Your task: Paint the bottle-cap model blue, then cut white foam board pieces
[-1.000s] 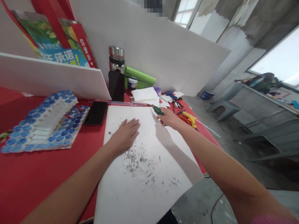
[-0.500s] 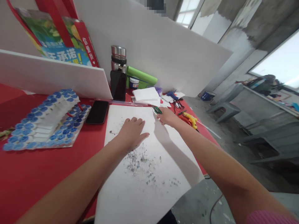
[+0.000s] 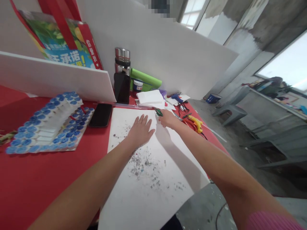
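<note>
Seen from the wearer, the white board [image 3: 134, 204] lies at twelve o'clock. The left hand [image 3: 141, 131] has edged across it towards the right hand [image 3: 168, 118] and lies flat, fingers spread wide. The right hand, closed round a green cutter [image 3: 159, 112], is near the far edge. The board seems better steadied near the cutter. The phone [image 3: 100, 115] sits at eleven.

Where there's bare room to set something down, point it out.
The red tabletop between the blue-trimmed piece and the left forearm; also the near end of the white board, below the dark specks. Crowded: the far edge, with flask, green roll and papers.
</note>
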The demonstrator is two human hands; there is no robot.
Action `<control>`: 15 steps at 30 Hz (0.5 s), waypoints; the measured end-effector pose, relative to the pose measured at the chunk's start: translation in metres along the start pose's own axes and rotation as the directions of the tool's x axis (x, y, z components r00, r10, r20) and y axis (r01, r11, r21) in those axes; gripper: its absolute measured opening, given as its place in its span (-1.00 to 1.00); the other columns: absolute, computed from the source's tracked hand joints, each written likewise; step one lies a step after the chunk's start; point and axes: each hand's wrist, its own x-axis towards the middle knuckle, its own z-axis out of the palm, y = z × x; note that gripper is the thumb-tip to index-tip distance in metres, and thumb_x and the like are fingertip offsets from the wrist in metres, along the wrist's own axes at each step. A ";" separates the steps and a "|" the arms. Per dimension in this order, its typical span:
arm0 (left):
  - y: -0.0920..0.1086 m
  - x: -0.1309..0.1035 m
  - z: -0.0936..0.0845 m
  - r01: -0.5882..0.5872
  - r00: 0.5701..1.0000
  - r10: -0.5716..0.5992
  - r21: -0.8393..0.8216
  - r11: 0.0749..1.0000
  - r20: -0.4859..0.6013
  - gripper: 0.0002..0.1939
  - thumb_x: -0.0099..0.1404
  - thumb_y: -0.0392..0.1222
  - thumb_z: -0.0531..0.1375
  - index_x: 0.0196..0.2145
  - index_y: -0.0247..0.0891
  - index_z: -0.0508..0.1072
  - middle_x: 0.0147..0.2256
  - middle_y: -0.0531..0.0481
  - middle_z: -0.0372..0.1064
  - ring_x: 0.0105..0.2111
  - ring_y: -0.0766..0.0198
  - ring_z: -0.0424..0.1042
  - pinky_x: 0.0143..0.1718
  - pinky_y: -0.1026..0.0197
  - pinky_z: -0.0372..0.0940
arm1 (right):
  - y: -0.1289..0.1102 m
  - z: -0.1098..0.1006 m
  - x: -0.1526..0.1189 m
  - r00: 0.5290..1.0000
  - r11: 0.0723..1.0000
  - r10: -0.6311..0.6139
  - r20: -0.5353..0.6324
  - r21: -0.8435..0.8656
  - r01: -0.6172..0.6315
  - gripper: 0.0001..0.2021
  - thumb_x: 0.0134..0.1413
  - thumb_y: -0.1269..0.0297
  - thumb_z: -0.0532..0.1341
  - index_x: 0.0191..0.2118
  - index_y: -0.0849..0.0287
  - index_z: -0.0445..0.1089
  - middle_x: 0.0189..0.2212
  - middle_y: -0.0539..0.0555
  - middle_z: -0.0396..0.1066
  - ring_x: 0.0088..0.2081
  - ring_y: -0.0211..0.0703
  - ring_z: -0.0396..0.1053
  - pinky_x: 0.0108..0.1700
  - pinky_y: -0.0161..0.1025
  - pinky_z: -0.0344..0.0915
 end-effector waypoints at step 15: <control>0.010 0.012 -0.005 0.075 0.997 -0.074 -0.035 0.997 0.026 -0.33 0.56 0.10 -0.10 0.47 -0.26 0.20 0.47 -0.28 0.09 0.48 -0.27 0.01 0.44 -0.36 -0.07 | -0.026 -0.007 -0.009 0.999 0.959 0.035 0.030 -0.281 -0.025 -0.81 0.30 0.49 0.20 -0.01 0.30 0.44 -0.29 0.20 0.61 -0.42 -0.13 0.55 -0.40 -0.32 0.31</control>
